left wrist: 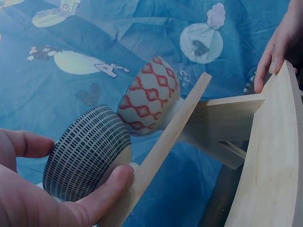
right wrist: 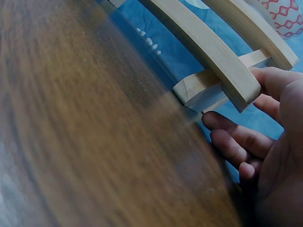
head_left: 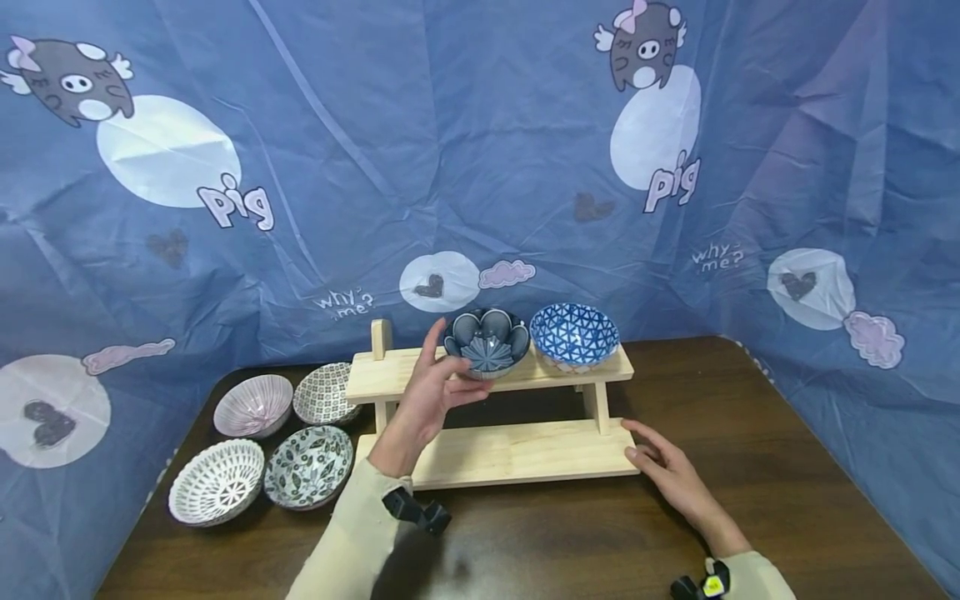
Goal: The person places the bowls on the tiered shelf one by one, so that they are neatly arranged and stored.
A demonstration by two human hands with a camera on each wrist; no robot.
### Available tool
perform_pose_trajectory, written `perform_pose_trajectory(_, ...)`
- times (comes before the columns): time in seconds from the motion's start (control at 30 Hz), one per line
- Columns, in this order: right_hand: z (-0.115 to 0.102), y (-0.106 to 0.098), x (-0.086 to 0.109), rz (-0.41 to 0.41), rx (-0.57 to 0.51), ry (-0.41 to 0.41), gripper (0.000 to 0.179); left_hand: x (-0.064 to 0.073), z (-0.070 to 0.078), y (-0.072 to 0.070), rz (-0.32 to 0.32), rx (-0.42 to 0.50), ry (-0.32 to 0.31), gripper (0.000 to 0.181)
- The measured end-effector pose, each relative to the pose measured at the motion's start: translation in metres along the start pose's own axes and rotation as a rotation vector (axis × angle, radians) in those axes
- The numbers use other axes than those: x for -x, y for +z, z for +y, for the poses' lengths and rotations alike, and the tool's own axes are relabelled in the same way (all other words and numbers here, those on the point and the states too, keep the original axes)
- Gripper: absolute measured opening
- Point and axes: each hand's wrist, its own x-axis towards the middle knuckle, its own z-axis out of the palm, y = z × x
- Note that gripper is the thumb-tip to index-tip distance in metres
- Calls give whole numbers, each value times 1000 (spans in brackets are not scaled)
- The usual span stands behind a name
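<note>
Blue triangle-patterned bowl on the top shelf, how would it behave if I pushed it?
The bowl looks like glazed ceramic, so probably stiff and breakable. It flares above a narrower foot, so it might tip if pushed high.

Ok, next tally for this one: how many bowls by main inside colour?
Blue: 2 (petal-patterned bowl, triangle-patterned bowl)
Pinkish: 1 (striped bowl)
White with darker pattern: 3 (leaf-patterned bowl, radial-patterned bowl, grid-patterned bowl)
Total: 6 bowls
</note>
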Motion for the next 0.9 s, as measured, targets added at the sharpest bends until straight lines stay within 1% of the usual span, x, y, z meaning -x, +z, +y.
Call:
perform_pose_trajectory(0.2,1,0,0,5,-3,-6,51,4,1,-4,10,-44,24,80)
perform_pose_trajectory(0.4,2,0,0,4,2,8,52,12,3,-10,-12,-28,40,79)
perform_pose_trajectory(0.53,3,1,0,2,-6,13,52,19,5,-15,-16,-35,46,76)
perform_pose_trajectory(0.77,3,1,0,-2,-19,-8,51,35,8,-23,7,-46,49,73)
perform_pose_trajectory(0.9,3,1,0,1,-15,-21,51,44,10,-30,9,-52,59,74)
